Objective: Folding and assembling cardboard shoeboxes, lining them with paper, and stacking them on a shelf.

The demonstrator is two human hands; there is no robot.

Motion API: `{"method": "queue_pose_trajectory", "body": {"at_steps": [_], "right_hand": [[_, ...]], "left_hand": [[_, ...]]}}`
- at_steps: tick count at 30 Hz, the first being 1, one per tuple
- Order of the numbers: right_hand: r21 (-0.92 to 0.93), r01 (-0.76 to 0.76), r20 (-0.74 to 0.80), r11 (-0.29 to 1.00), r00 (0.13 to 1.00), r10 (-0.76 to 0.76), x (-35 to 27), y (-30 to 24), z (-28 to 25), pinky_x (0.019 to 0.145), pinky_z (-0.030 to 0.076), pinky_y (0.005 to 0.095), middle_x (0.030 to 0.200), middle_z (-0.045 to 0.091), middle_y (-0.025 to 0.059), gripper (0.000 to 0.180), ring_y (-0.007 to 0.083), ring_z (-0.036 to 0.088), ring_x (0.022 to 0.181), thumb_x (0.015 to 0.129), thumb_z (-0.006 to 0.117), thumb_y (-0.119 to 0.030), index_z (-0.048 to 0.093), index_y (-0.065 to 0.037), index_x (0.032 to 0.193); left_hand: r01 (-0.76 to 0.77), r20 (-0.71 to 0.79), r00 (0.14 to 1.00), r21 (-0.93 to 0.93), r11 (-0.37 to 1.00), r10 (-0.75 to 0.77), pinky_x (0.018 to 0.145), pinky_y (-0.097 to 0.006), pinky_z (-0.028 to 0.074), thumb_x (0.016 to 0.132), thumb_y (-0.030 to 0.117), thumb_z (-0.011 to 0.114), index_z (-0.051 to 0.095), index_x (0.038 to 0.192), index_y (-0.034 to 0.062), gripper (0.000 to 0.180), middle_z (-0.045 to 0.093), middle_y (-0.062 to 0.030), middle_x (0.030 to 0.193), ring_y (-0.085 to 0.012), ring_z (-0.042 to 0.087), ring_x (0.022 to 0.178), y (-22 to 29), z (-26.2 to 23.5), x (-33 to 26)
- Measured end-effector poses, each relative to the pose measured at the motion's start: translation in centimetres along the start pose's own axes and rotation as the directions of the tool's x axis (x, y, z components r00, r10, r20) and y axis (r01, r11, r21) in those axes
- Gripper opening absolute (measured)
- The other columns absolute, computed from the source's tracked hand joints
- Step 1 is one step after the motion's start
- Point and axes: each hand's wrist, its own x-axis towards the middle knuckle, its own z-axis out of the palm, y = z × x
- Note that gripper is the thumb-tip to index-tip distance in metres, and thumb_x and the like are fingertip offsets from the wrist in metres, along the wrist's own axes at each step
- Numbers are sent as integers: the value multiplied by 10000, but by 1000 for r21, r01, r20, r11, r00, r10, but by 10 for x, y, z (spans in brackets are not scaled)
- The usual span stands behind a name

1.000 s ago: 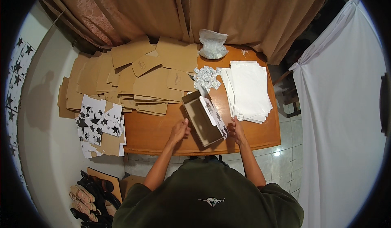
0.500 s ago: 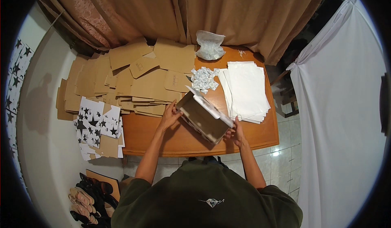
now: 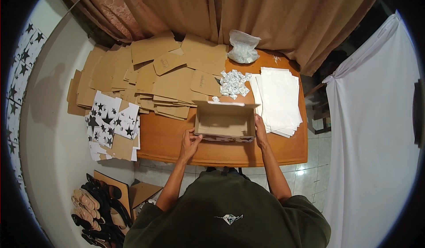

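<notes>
An open cardboard box (image 3: 225, 123), plain brown inside, rests near the front of the wooden table with its lid raised along the far side. A dark pattern shows on its near outer wall. My left hand (image 3: 190, 143) holds the box at its near left corner, the thumb against the side. At the right wall, my right hand (image 3: 261, 131) grips with the fingers partly hidden behind the edge. Just beyond the box lies a heap of small white packets (image 3: 234, 84). White paper sheets (image 3: 280, 99) are stacked beside my right hand.
Flat cardboard pieces (image 3: 170, 86) cover the table's far left. Star-printed cards (image 3: 106, 119) lie at the left edge, and a clear plastic bag (image 3: 243, 49) stands at the back. Shoes (image 3: 99, 203) sit on the floor at lower left. A white cloth (image 3: 372, 128) hangs at right.
The box has turned from a slanted, tilted pose to sit square to me on the table. Both hands have moved with it and still hold its sides. The whole view has shifted slightly.
</notes>
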Motion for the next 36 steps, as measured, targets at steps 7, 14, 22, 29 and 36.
{"method": "queue_pose_trajectory", "body": {"at_steps": [7, 14, 22, 29, 36], "right_hand": [[-144, 127, 48, 981, 991, -122, 11, 44, -23, 1098, 426, 440, 1478, 462, 280, 688, 371, 481, 1355, 948, 654, -172, 312, -71, 1536], [-176, 190, 53, 966, 982, -184, 27, -8, -10, 1111, 430, 396, 1530, 484, 136, 627, 290, 480, 1375, 1002, 552, -3, 360, -148, 1581], [-169, 346, 96, 923, 938, -334, 47, 2, -10, 982, 484, 323, 1213, 680, 100, 333, 197, 622, 1122, 1024, 638, -234, 640, -14, 1274], [-236, 190, -95, 953, 972, -217, 55, 2, -2, 735, 450, 260, 824, 622, -10, 319, 97, 530, 780, 993, 693, -325, 691, -7, 992], [-206, -74, -179, 976, 983, 36, 90, 39, -8, 600, 369, 255, 723, 556, -24, 271, 84, 439, 657, 926, 780, -247, 668, -33, 804]], "left_hand": [[208, 55, 974, 182, 961, -222, 764, -353, 514, 1078, 371, 515, 596, 1102, -6, 387, 654, -132, 915, -189, 650, 901, -30, -17, 7], [-254, 68, 966, 91, 963, 248, 865, -377, 519, 1054, 130, 516, 492, 1450, 69, 401, 593, -135, 1394, -227, 655, 946, -24, -37, 95], [23, 270, 956, 315, 949, -113, 715, -278, 536, 1001, 78, 620, 648, 1325, 41, 327, 709, -107, 1235, -123, 670, 814, -2, -30, 134], [24, 95, 995, 189, 982, -43, 615, -275, 426, 1001, 251, 689, 663, 928, -12, 275, 616, -17, 764, -88, 496, 679, -6, -7, 136], [366, 30, 927, 136, 921, -373, 583, -315, 407, 940, 292, 753, 614, 734, 42, 352, 533, 20, 674, -111, 451, 635, -18, -1, 147]]}}
